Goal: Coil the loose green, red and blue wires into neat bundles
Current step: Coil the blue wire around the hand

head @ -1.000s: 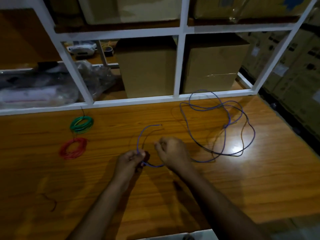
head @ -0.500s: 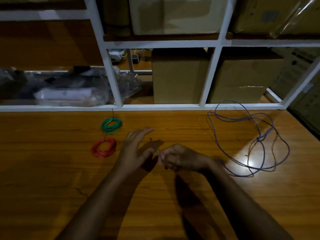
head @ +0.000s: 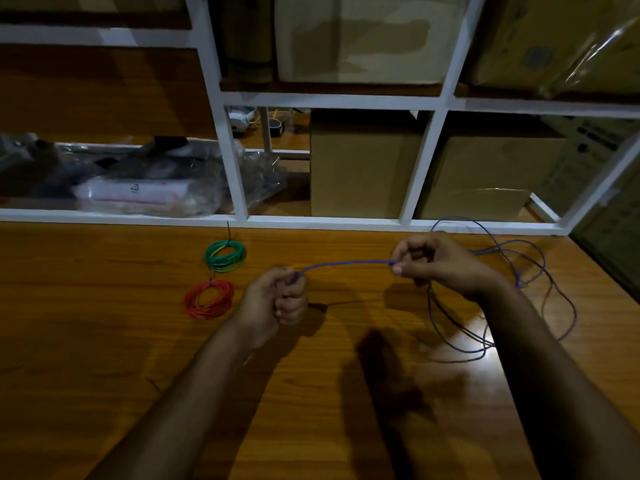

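The left hand, fisted, and the right hand, pinching, stretch a thin blue-purple wire. Beyond the right hand, brown cardboard boxes fill the white-framed shelf.

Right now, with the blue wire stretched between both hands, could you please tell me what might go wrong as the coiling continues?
The loose blue wire trails from the right hand into an overlapping tangle on the wooden table; pulling it in could tighten those crossings into a knot. The left hand works close to the finished red wire coil and green wire coil, so a sweeping turn might knock them out of shape.
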